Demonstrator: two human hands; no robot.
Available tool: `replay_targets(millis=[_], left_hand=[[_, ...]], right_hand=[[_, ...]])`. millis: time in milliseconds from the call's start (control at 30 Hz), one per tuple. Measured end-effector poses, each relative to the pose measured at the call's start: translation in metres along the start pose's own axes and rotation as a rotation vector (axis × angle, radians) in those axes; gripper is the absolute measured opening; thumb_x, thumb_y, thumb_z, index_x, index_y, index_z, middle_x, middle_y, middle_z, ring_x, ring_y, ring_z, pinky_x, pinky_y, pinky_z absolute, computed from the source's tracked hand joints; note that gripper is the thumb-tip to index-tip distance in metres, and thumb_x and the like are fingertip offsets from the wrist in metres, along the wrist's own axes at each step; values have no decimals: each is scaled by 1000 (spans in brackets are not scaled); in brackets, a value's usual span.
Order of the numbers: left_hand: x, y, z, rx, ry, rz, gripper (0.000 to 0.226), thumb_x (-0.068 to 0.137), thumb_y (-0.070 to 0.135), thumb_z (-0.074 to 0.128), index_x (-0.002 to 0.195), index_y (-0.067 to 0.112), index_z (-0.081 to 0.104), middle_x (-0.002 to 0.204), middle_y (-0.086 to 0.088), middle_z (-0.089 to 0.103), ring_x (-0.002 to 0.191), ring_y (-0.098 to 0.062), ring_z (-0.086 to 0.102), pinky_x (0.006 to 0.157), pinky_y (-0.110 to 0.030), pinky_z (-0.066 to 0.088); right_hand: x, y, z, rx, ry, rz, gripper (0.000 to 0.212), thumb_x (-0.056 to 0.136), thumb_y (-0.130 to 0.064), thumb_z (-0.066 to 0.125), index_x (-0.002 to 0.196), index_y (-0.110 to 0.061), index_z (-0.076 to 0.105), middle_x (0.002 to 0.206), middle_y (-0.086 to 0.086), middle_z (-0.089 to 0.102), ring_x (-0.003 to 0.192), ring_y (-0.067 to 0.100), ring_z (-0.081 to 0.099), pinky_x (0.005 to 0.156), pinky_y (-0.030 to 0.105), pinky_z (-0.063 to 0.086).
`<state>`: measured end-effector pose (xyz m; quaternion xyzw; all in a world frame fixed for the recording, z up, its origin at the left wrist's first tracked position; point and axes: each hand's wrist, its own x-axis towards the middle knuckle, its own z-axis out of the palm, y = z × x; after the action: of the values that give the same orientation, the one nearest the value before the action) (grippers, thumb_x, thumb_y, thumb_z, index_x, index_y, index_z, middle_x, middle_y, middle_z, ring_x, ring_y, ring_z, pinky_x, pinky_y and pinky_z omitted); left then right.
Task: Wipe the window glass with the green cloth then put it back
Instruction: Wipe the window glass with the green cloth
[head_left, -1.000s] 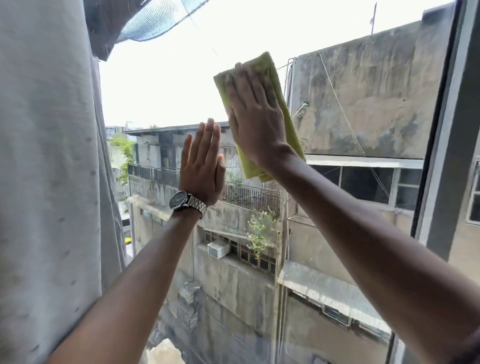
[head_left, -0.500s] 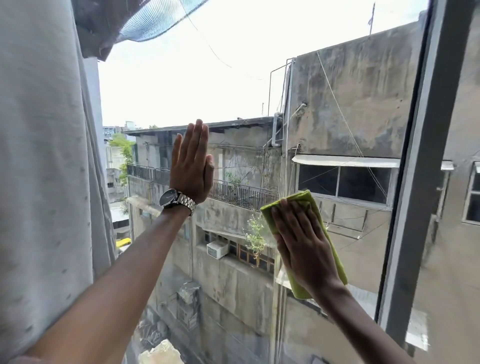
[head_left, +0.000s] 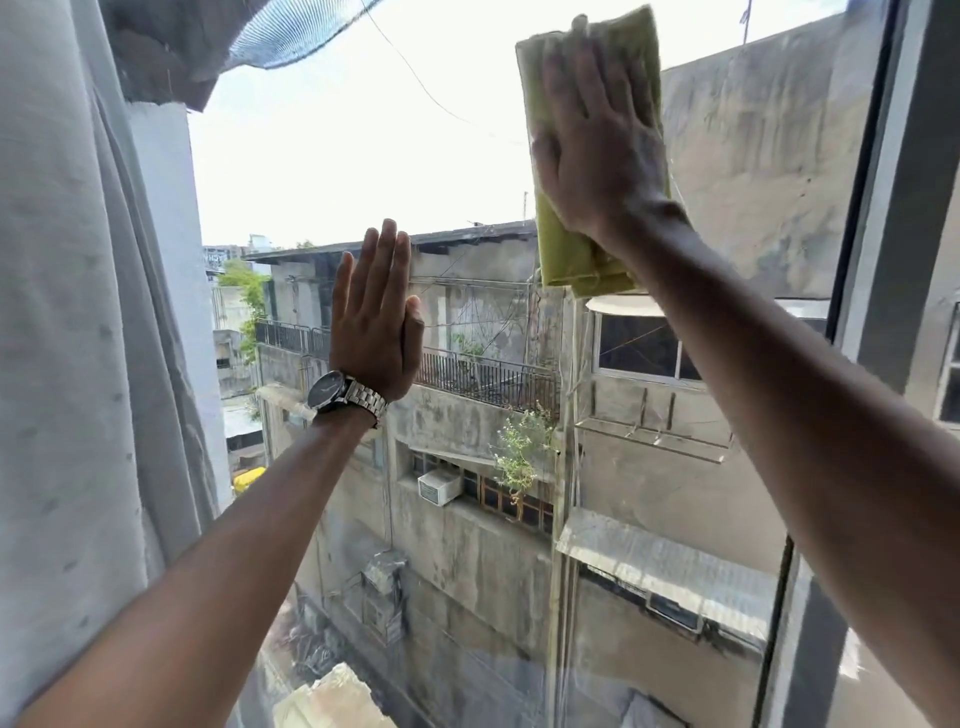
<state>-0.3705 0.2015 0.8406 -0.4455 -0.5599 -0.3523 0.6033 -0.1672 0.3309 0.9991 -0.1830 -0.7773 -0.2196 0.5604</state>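
While the left hand (head_left: 376, 322) rests flat and empty on the glass (head_left: 322, 171), the right hand (head_left: 597, 130) presses the cloth (head_left: 566, 249) open-palmed high up; wiping is underway, return pending.

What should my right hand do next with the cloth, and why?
Probably sweep down again. The right hand presses the green cloth flat near the top of the window glass, the left hand braces lower, and the pane below looks hazy.
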Motion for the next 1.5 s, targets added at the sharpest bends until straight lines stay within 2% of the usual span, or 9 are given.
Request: replay_targets(millis=[167, 333, 433, 533, 800, 1033, 1233, 1367, 1500], left_hand=[[0, -1, 1, 2, 7, -9, 57, 101, 19, 32, 155, 1, 29, 164, -19, 29, 156, -29, 23, 129, -52, 19], [-1, 0, 0, 14, -13, -5, 57, 102, 21, 30, 156, 2, 25, 166, -18, 26, 157, -28, 20, 128, -53, 20], [-1, 0, -1, 17, -12, -15, 58, 102, 21, 31, 157, 3, 25, 166, -18, 26, 157, -28, 19, 128, -53, 20], [-1, 1, -1, 8, -22, -28, 58, 102, 21, 31, 157, 3, 25, 166, -18, 26, 157, -27, 20, 127, -55, 22], [-1, 3, -3, 12, -34, -31, 58, 103, 25, 26, 156, 2, 26, 166, -18, 26, 156, -28, 21, 128, -53, 21], [0, 3, -5, 12, -38, -27, 59, 103, 27, 22, 156, 2, 26, 166, -17, 26, 157, -26, 20, 128, -53, 21], [-1, 0, -6, 12, -46, -17, 58, 102, 23, 25, 156, 3, 26, 166, -16, 26, 157, -25, 20, 128, -53, 21], [0, -2, -5, -6, -34, -9, 58, 102, 25, 23, 156, 2, 28, 165, -17, 28, 156, -27, 22, 128, -52, 20], [1, -2, -4, -24, -22, -7, 58, 103, 26, 23, 154, 1, 31, 164, -18, 30, 155, -28, 24, 128, -53, 22]], right_hand=[[-35, -4, 9, -3, 52, 18, 59, 106, -35, 28, 160, -16, 16, 168, 10, 16, 156, 28, 12, 130, 47, 12], [-178, -5, 31, 5, 9, 46, 57, 107, -33, 37, 159, -15, 20, 168, 11, 17, 156, 25, 12, 129, 48, 13], [-275, -6, 42, -15, -65, 84, 57, 106, -29, 44, 157, -13, 25, 167, 12, 19, 156, 26, 15, 126, 53, 22], [-333, -5, 47, -9, -130, 86, 55, 106, -33, 37, 156, -12, 30, 165, 13, 23, 155, 29, 20, 122, 56, 29], [-331, -16, 47, -33, -205, 91, 58, 104, -32, 34, 157, -10, 25, 167, 14, 19, 156, 31, 14, 125, 53, 21], [-243, -57, 59, 4, -153, -126, 63, 101, -27, 49, 158, -18, 25, 166, 7, 24, 154, 27, 22, 126, 51, 23], [-187, -98, 66, 36, -115, -70, 60, 102, -27, 43, 158, -17, 24, 167, 8, 23, 155, 27, 19, 127, 51, 20], [-231, -97, 71, 42, -156, -50, 64, 102, -28, 43, 160, -18, 17, 169, 7, 15, 156, 26, 13, 127, 51, 19], [-346, -85, 80, 28, -199, -14, 65, 100, -27, 46, 159, -19, 20, 169, 4, 12, 155, 25, 17, 125, 50, 23]])
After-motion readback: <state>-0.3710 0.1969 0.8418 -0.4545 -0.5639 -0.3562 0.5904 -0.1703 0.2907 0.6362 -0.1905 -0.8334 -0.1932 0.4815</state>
